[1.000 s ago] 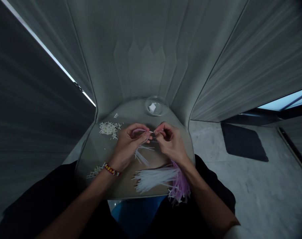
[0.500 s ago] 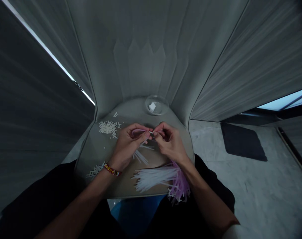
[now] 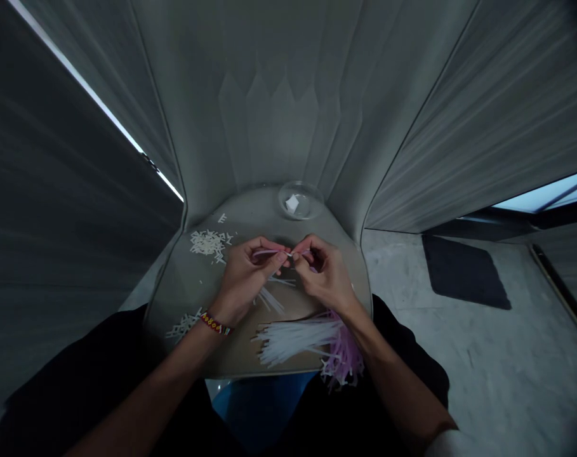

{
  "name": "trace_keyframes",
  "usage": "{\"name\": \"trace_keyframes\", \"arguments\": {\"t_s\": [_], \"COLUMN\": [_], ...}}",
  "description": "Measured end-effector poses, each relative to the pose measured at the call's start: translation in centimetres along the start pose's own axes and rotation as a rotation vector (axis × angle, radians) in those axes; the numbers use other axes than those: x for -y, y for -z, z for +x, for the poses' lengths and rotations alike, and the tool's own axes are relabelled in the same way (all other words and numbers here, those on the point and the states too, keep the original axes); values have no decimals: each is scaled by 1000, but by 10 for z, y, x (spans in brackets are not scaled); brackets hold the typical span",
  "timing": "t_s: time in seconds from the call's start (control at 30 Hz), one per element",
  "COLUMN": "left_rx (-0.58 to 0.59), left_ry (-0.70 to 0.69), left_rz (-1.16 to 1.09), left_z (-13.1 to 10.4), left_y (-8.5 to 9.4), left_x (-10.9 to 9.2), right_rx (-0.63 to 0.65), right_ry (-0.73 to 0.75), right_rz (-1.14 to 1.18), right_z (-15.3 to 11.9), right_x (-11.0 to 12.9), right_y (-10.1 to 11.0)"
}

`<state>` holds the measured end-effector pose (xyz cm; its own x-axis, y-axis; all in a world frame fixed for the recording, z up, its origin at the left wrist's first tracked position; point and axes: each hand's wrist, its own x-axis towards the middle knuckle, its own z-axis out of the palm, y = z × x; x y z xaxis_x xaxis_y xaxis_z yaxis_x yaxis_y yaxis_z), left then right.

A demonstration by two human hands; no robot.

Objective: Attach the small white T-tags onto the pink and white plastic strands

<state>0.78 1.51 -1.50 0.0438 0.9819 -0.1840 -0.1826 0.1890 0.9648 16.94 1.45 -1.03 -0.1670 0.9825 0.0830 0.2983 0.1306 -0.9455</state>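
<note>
Above the middle of the chair seat, my left hand [image 3: 243, 273] pinches a thin pink straw [image 3: 265, 252] between thumb and fingers. Fingertip to fingertip with it, my right hand [image 3: 330, 271] is closed on a pink straw too, partly hidden by its fingers. A small white connector [image 3: 289, 255] shows between the two pinches. A few loose whitish straws [image 3: 270, 299] lie beneath the hands. Closer to the front edge rests a bundle of white straws [image 3: 292, 341], with pink straws [image 3: 344, 355] with white ends by my right forearm.
A pile of small white connectors [image 3: 206, 242] lies on the seat's left side, and another small pile [image 3: 183, 325] is beside my left wrist. Toward the backrest [image 3: 278, 139] stands a clear round dish [image 3: 311, 208] holding a white piece [image 3: 292, 204]. Something blue [image 3: 259, 406] is below the seat.
The pink straw by my left hand has straightened slightly, and the fingertips have shifted a little around the white connector. Everything else on the seat stays where it was.
</note>
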Motion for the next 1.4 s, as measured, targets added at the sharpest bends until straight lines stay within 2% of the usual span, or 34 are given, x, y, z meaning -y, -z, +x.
{"name": "trace_keyframes", "arguments": {"t_s": [0.53, 0.77, 1.03, 1.4], "left_rx": [-73, -142, -260, -211], "left_ry": [-22, -67, -165, -147], "left_rz": [-27, 49, 127, 105], "left_z": [-4, -6, -10, -8], "left_y": [-6, -10, -17, -15], "left_x": [6, 10, 11, 12], "right_rx": [-30, -63, -83, -20], "right_ry": [-6, -36, 18, 12], "right_rz": [-19, -13, -105, -46], "right_z": [-1, -3, -5, -7], "right_x": [1, 2, -1, 1], "right_y": [-4, -6, -9, -11]}}
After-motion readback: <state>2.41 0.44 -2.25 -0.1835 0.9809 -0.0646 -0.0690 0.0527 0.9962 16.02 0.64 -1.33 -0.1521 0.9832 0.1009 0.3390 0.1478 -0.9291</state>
